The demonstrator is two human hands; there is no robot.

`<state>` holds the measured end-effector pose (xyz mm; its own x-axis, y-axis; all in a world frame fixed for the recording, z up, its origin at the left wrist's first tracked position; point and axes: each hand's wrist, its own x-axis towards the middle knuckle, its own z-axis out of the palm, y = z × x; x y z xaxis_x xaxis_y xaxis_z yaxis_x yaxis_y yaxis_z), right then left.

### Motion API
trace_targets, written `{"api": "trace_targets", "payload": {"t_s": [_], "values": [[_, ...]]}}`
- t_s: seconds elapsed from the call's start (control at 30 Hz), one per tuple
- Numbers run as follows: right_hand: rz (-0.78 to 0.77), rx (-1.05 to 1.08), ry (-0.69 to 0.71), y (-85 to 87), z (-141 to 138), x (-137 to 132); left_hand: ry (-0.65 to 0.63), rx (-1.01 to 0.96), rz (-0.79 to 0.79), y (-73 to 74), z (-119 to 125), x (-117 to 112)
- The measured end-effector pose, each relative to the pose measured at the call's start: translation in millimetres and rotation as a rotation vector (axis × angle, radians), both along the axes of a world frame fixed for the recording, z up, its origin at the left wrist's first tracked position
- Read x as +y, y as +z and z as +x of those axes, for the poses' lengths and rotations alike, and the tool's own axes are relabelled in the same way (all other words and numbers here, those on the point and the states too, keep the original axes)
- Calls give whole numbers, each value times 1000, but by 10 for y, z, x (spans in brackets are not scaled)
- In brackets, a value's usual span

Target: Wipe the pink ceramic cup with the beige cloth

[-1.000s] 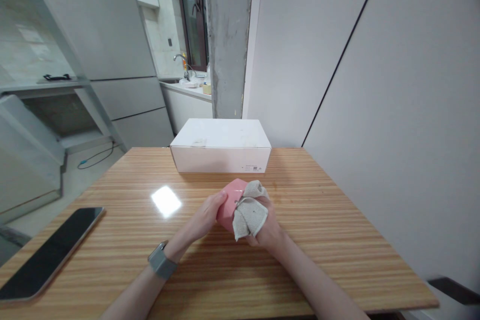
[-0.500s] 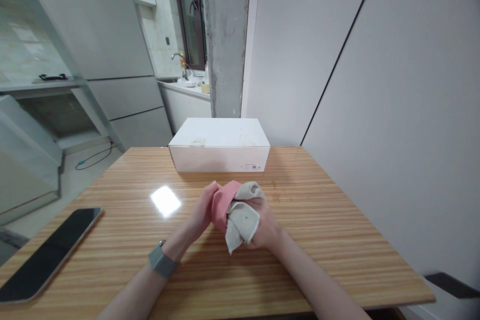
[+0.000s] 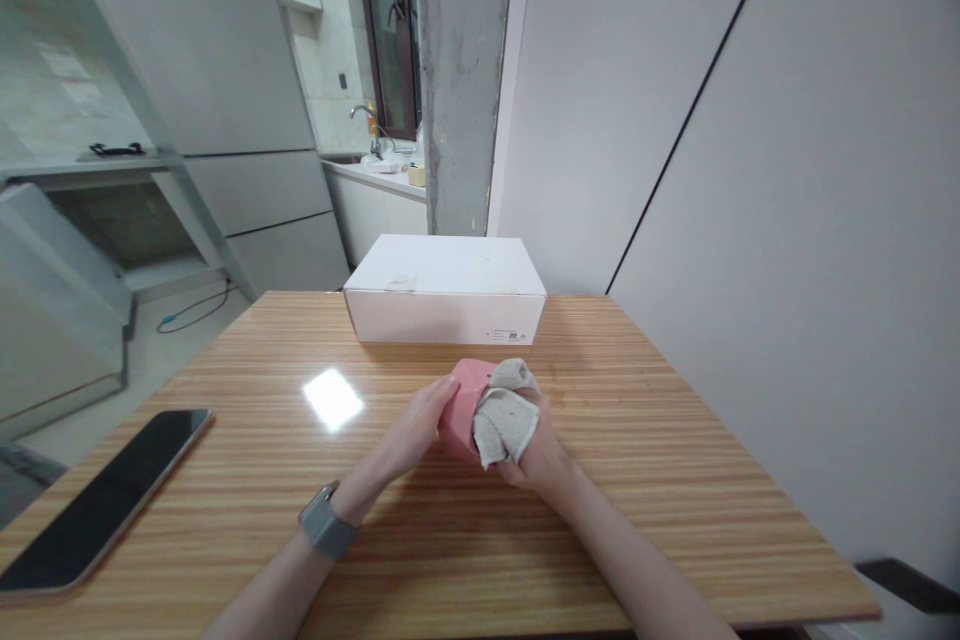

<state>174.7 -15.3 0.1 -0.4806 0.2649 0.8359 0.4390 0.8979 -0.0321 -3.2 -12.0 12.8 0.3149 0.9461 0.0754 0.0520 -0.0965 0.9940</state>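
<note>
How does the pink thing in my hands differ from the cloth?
The pink object is smooth and slightly shiny, while the cloth is pale grey and matte. The pink object looks stiff, with angular sides; the cloth is crumpled, one corner drooping. The left hand grips the pink object, whereas the right hand holds the cloth. Both are held close together, the cloth overlapping the pink object in view.

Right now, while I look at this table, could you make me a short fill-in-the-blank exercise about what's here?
1. The object in the left hand is coloured ____.
2. The cloth is gripped by the person's ____ hand.
3. The box on the table is coloured ____.
4. The dark-screened device lies to the person's ____.

Missing words: pink; right; white; left.
</note>
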Motion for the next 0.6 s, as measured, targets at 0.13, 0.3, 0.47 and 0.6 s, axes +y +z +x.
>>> {"api": "trace_targets", "payload": {"t_s": [0.13, 0.3, 0.47, 0.6], "values": [[12, 94, -91, 28, 58, -2, -91, -168, -16, 7, 39, -53], [55, 100, -1, 9, 31, 33, -81, -374, -206, -56, 75, -32], [36, -88, 128, -17, -99, -39, 96, -442, -368, -17, 42, -3], [-18, -109, 164, -36, -132, -96, 83, -235, -334, 71, -47, -15]]}}
